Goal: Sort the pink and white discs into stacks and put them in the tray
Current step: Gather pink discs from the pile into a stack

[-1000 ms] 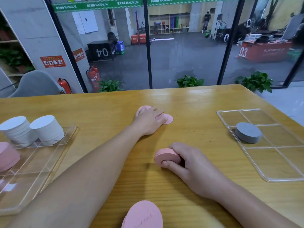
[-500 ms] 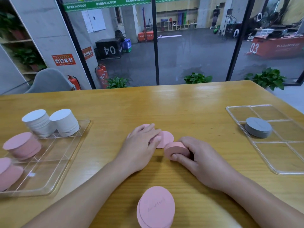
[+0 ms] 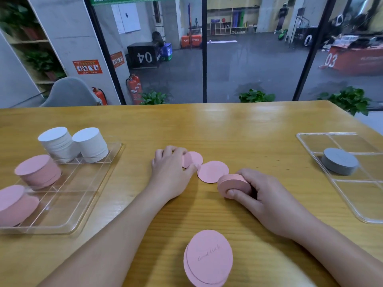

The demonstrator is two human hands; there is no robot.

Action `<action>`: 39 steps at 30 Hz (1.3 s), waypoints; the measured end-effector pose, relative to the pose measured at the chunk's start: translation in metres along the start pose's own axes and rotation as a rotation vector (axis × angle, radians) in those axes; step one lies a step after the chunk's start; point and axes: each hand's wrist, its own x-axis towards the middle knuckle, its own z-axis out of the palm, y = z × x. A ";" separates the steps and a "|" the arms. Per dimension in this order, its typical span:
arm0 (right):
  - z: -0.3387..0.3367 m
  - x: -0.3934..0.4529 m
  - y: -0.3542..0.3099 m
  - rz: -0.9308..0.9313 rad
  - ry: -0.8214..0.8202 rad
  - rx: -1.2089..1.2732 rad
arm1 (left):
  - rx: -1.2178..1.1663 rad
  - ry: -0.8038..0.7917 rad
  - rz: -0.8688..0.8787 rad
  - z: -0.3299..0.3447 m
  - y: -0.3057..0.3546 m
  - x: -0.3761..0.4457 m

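My right hand (image 3: 263,197) grips a small stack of pink discs (image 3: 234,184) tilted on the table. My left hand (image 3: 171,168) pinches a single pink disc (image 3: 193,159) between thumb and fingers, lifting its edge. Another loose pink disc (image 3: 212,171) lies flat between the two hands. A few pink discs (image 3: 208,257) lie stacked near the front edge. The clear tray (image 3: 68,204) on the left holds two white stacks (image 3: 59,145) (image 3: 91,143) and two pink stacks (image 3: 38,170) (image 3: 14,204).
A second clear tray (image 3: 352,191) at the right holds a grey disc stack (image 3: 339,163). The wooden table (image 3: 228,129) ends at a glass wall behind, with potted plants beyond it. A grey chair (image 3: 70,94) stands at the far left.
My left hand drew two pink discs from mid-table toward me and now lifts one by its edge. My right hand kept hold of its pink stack. The view shifted left.
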 end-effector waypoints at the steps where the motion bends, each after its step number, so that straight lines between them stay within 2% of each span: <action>1: 0.000 0.000 0.000 0.000 0.000 -0.001 | -0.034 0.016 -0.009 -0.001 -0.001 0.001; 9: -0.001 -0.001 -0.001 0.015 0.004 0.004 | -0.507 0.156 0.100 -0.016 -0.005 -0.014; 14: -0.001 -0.002 -0.002 0.015 0.008 0.024 | -0.695 0.060 0.257 -0.029 0.000 -0.036; 20: -0.005 -0.002 -0.002 0.026 0.045 0.045 | -0.696 -0.170 0.410 -0.025 0.007 -0.044; 29: -0.002 -0.003 -0.009 -0.020 0.005 -0.007 | -0.729 -0.300 0.454 -0.012 0.019 -0.052; 35: 0.000 -0.003 -0.007 -0.030 -0.011 -0.035 | -0.709 -0.251 0.459 -0.009 0.022 -0.052; 39: 0.001 -0.004 -0.007 -0.037 -0.006 -0.030 | -0.493 -0.022 0.389 -0.003 0.010 -0.042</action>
